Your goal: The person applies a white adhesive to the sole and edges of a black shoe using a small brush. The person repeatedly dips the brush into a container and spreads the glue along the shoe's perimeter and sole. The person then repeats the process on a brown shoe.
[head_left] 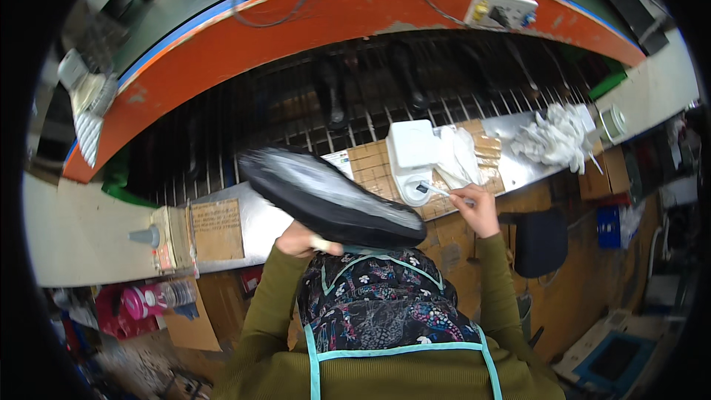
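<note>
My left hand point(298, 241) is closed round the lower side of a black shoe upper point(337, 196), which is tilted with its underside facing up. That underside looks pale and whitish-grey along its length. A whitish cover or tape shows on one of the fingers. My right hand point(479, 209) pinches the thin white handle of a small brush point(435, 190). The dark tip of the brush is in or over the round opening of a white plastic container point(409, 187). A raised white square part point(413, 143) of the container stands behind the opening.
White cloths point(459, 155) lie beside the container on a brown cardboard sheet point(370, 163). Crumpled white gloves or rags point(555, 137) are farther right. Behind, several dark shoes point(406, 78) rest on metal rods under an orange beam point(222, 52). A cardboard piece point(216, 230) lies left.
</note>
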`<action>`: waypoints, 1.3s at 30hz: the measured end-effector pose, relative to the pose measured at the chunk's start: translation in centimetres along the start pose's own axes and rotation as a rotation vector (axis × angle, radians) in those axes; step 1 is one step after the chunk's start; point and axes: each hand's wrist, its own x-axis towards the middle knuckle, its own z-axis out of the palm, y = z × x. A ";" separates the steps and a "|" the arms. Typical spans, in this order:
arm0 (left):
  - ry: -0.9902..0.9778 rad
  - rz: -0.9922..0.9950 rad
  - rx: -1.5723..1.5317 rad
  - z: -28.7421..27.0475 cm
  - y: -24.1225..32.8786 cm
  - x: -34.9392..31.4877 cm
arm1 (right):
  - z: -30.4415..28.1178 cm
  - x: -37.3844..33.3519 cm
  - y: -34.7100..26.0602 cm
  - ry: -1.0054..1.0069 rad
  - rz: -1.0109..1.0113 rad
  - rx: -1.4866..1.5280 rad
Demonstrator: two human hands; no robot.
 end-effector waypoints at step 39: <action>0.150 0.490 -0.163 5.1 0.5 1.6 | -1.0 -5.6 -17.1 0.281 -0.661 0.431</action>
